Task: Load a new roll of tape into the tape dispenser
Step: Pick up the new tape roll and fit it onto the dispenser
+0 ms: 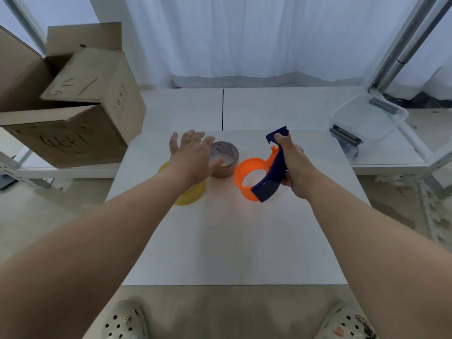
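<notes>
Head view: right hand [292, 167] grip clamped round tape dispenser [265, 173], orange hub and blue handle, lifted above white worktop [232, 241]. Brown tape roll [226, 159] flat on worktop, just left of dispenser. Left hand [192, 159] grip spread wide over roll, thumb near its rim. Yellow roll [190, 194] left of brown roll, partly hidden under left wrist.

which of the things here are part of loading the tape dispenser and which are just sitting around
Part of the job:
- tape dispenser, orange and blue, held in the right hand
- brown tape roll on the table, left hand open over it
- yellow tape roll, partly hidden under the left arm; could be the alternative roll

Lying about:
- cardboard boxes
- clear plastic container
</notes>
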Motion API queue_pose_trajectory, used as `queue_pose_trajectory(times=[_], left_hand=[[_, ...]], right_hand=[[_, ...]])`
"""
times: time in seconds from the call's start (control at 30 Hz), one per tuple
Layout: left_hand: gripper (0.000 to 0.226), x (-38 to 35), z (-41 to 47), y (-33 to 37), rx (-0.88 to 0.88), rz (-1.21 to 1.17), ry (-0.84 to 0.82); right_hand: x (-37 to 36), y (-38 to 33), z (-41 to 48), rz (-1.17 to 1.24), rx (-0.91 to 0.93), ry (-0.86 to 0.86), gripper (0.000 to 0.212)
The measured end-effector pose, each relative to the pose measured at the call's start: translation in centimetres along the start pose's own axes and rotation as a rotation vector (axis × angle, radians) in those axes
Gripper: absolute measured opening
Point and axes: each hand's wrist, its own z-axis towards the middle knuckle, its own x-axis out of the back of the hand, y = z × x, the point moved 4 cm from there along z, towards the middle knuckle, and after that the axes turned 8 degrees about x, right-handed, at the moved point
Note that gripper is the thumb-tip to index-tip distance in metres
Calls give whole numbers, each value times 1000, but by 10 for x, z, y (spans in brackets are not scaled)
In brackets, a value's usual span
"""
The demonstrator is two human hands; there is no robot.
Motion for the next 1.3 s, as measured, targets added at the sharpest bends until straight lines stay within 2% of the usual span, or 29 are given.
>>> queue_pose_trajectory(times=[0.13, 0.23, 0.33, 0.5, 0.57, 0.63, 0.7, 0.8, 0.87, 1.0, 1.13, 1.2, 1.3], left_hand=[[61, 2, -17, -14, 31, -19, 15], [61, 0, -25, -24, 74, -39, 24], [67, -4, -29, -33, 107, -84, -17], [77, -9, -34, -42, 168, -224, -135], [78, -10, -34, -43, 163, -256, -165], [78, -11, -34, -42, 146, -313, -172], [81, -14, -34, -38, 127, -369, -178], [89, -18, -34, -31, 86, -361, -198], [93, -21, -34, -26, 64, -320, -199], [86, -24, -33, -22, 51, -272, -152], [79, -26, -40, -18, 39, -194, -110], [77, -19, -40, -21, 31, -220, -99], [66, 10, -44, -28, 56, -351, -27]], right_hand=[[-13, 6, -3, 17, -42, 16, 48], [-20, 10, -4, -83, -41, 19, 55], [-26, 12, -3, -155, -14, -2, 52], [-33, 13, -2, -305, 0, 85, 68], [-36, 12, -6, -383, 3, 62, 81], [-44, 14, -10, -489, 14, -55, 89], [-47, 16, -11, -668, 42, -145, 84], [-47, 10, -13, -1065, 154, -113, 78], [-44, 8, -16, -1211, 209, -66, 77], [-38, 5, -15, -1185, 262, -22, 69], [-40, 3, -17, -1128, 234, -92, 84], [-43, -9, -23, -1116, 302, -82, 85], [-49, -36, -40, -1133, 476, -31, 76]])
